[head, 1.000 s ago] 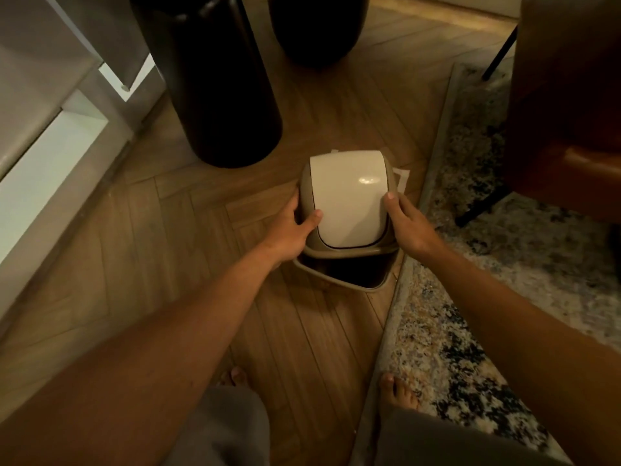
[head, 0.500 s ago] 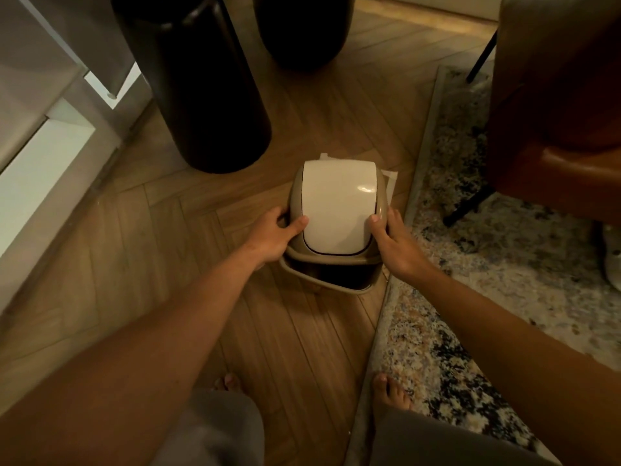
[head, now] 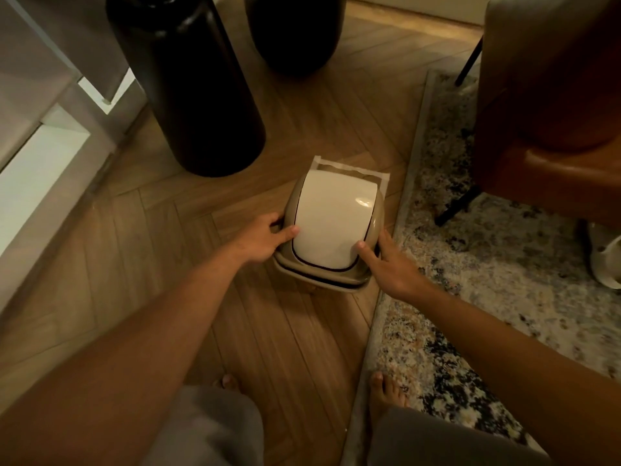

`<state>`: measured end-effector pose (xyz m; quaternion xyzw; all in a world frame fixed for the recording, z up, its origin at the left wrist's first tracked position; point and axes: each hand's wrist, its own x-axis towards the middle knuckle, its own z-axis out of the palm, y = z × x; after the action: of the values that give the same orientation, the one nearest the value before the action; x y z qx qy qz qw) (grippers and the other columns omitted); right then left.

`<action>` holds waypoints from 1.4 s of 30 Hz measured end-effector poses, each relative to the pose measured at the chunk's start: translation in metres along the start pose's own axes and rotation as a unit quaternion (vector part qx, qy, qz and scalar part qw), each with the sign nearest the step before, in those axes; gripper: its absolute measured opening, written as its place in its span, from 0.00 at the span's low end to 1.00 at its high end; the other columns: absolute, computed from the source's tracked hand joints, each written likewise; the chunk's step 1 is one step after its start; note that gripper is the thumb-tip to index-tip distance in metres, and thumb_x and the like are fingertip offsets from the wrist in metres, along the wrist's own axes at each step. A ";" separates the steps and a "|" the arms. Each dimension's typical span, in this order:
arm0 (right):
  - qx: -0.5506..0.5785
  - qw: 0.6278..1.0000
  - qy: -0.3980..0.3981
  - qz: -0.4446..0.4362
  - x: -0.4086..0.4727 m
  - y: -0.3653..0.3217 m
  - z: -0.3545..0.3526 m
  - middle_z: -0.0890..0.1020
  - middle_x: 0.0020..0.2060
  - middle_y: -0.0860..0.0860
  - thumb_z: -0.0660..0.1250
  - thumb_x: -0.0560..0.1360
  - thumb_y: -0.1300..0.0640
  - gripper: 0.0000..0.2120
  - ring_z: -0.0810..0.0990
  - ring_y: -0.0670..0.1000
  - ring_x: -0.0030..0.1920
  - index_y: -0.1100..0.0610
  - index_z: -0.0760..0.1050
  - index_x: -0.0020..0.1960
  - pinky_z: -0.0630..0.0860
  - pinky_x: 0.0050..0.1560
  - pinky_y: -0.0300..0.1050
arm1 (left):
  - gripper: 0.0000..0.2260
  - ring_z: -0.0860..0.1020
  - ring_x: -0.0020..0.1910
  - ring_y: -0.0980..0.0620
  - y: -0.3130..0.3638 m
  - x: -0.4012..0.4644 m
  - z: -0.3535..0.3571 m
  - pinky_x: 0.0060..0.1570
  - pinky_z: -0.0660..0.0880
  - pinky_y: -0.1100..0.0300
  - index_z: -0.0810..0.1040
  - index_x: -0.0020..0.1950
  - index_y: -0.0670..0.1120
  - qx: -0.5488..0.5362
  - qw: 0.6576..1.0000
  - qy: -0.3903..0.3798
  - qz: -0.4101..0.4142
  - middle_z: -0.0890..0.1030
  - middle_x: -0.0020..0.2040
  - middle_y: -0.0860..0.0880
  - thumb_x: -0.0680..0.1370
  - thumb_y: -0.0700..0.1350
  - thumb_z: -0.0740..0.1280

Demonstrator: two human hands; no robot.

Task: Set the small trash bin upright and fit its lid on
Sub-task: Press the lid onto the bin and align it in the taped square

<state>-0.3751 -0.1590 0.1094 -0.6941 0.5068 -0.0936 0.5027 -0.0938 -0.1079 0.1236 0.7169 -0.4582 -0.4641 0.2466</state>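
The small beige trash bin (head: 319, 284) stands upright on the wooden floor, mostly hidden under its lid. The lid (head: 332, 223), a beige frame with a cream swing flap, sits down on the bin's rim with only a thin dark seam showing at the near edge. My left hand (head: 265, 235) grips the lid's left side, thumb on top near the flap. My right hand (head: 386, 264) holds the lid's right near corner, thumb resting on the frame.
Two tall black vases (head: 188, 89) (head: 295, 31) stand behind the bin. A patterned rug (head: 487, 264) lies to the right with a brown leather chair (head: 551, 105) on it. White paper (head: 336, 164) pokes out behind the bin. White furniture (head: 40, 136) is left. My bare feet (head: 386, 395) are below.
Both hands have pressed the lid down: the dark gap between lid and bin rim at the near edge has closed to a thin seam. The hands slid lower on the lid's sides.
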 end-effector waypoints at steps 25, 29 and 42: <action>0.056 0.996 0.060 0.036 -0.020 0.005 0.019 0.80 0.67 0.47 0.72 0.80 0.44 0.30 0.79 0.45 0.62 0.51 0.70 0.78 0.74 0.53 0.29 | 0.26 0.82 0.49 0.46 -0.007 -0.016 0.000 0.36 0.84 0.53 0.61 0.79 0.52 0.038 0.995 -0.061 -0.067 0.73 0.63 0.50 0.83 0.55 0.64; 0.064 0.995 0.066 0.032 -0.022 0.012 0.024 0.82 0.66 0.49 0.75 0.78 0.50 0.30 0.81 0.47 0.62 0.55 0.70 0.77 0.77 0.54 0.30 | 0.26 0.81 0.48 0.47 -0.010 -0.019 0.008 0.36 0.84 0.51 0.63 0.77 0.49 0.073 0.995 -0.054 -0.032 0.70 0.64 0.52 0.81 0.49 0.68; 0.083 0.996 0.033 -0.004 -0.018 0.016 0.030 0.78 0.71 0.51 0.76 0.78 0.59 0.39 0.77 0.50 0.71 0.53 0.59 0.82 0.77 0.70 0.50 | 0.33 0.70 0.72 0.46 -0.028 -0.021 0.018 0.61 0.65 0.62 0.64 0.79 0.47 0.087 0.996 -0.001 0.017 0.72 0.74 0.47 0.77 0.48 0.74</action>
<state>-0.3741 -0.1263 0.0886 -0.6489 0.5106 -0.1601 0.5408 -0.1010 -0.0757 0.1033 0.7272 -0.5090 -0.4190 0.1910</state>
